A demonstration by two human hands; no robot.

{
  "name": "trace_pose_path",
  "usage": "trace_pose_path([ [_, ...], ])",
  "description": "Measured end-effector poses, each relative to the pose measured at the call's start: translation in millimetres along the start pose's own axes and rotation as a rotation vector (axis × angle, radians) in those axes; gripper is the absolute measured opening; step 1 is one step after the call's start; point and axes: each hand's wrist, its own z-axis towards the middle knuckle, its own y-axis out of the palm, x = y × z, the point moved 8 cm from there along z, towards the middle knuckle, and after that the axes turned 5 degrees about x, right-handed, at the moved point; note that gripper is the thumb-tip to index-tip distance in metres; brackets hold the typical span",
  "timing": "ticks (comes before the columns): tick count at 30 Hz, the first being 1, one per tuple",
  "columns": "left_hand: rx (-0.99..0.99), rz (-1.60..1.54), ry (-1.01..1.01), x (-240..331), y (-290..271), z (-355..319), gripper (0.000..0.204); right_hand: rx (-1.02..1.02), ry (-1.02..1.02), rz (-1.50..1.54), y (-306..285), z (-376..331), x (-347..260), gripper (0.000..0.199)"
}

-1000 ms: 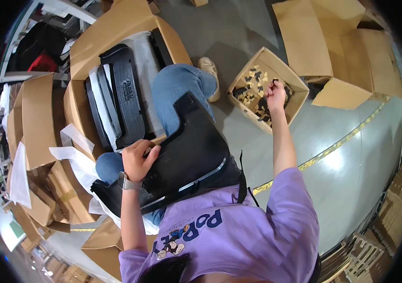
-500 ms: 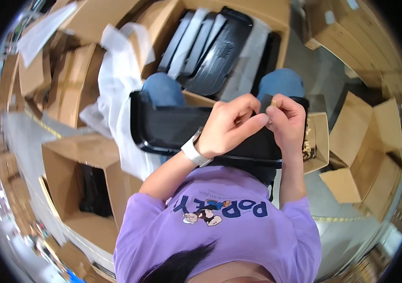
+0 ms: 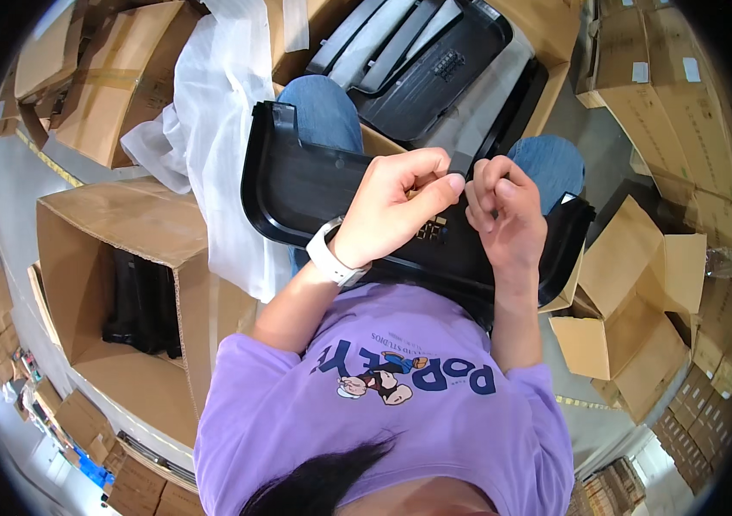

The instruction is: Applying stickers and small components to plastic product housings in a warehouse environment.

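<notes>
The black, round-cornered plastic panel lies across your blue-denim legs, its right end showing more than half a second ago. Above it, your left hand and right hand, whose fingertips met then, now sit just apart, fingers curled; whether either grips anything, I cannot tell. Beyond stands the open brown cardboard box.

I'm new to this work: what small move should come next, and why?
Perhaps lower the left hand to the black panel, near its small gold-coloured patches: the hand seems closed on something small, mostly hidden, and the panel lies right beneath.
</notes>
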Motion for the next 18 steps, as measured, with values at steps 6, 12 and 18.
trace_pose_path([
  [6,-0.122,0.185,-0.068,-6,4,-1,0.014,0.151,-0.046,-0.405,2,-1,1,0.014],
  [12,-0.002,-0.014,-0.076,-9,0,-4,0.005,0.205,-0.068,-0.388,2,-3,-3,0.013],
  [18,0.104,0.052,0.04,0,-3,-3,0.008,0.222,-0.032,-0.2,3,-3,9,0.018],
])
